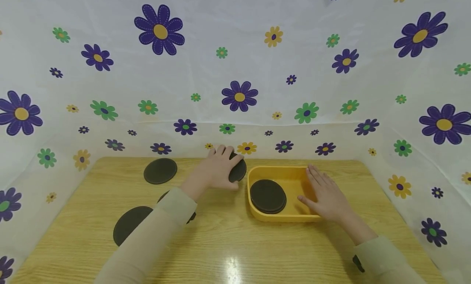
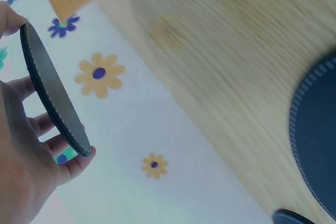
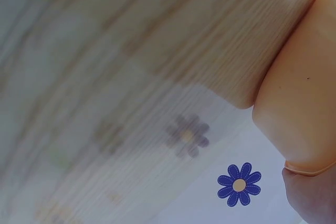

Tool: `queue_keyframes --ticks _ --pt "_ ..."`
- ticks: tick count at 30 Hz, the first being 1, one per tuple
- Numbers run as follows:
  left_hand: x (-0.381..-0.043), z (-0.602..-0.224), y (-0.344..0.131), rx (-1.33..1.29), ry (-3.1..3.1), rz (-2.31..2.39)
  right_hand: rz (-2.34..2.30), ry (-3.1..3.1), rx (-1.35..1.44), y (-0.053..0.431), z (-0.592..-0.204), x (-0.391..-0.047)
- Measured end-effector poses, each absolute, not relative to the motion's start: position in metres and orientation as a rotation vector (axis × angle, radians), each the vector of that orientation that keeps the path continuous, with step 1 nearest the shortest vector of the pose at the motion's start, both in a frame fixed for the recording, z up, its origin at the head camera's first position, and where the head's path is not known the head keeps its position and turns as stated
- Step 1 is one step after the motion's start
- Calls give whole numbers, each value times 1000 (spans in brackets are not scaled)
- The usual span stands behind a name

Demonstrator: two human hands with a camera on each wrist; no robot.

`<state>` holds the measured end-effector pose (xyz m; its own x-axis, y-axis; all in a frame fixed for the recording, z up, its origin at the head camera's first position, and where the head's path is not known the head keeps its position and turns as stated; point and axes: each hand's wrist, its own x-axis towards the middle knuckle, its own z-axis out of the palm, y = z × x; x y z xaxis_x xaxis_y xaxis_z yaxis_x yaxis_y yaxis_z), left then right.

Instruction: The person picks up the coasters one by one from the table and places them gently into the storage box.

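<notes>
discs (image 1: 160,171) on wooden table (image 1: 272,247), flowered backdrop (image 1: 206,71)

Black discs (image 1: 268,196), plain yellow tray (image 1: 283,218)

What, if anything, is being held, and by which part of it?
A dark round disc, held by its rim in the left grip. The right grip only rests on the side of the yellow tray.
</notes>
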<state>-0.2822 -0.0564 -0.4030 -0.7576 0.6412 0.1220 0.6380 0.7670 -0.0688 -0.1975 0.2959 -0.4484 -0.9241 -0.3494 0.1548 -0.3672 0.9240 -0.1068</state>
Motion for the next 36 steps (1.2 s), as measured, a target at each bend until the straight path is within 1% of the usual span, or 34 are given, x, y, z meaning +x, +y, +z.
queue_keyframes --ticks 18,27,36 --pt "-266 -396 4 -1240 -2743 29 207 -2930 556 296 -447 -197" --pt "-257 -405 33 -1309 -2692 99 211 -2937 543 296 -448 -199" --pt "-253 -416 50 -1340 -2734 185 208 -2943 540 297 -448 -199"
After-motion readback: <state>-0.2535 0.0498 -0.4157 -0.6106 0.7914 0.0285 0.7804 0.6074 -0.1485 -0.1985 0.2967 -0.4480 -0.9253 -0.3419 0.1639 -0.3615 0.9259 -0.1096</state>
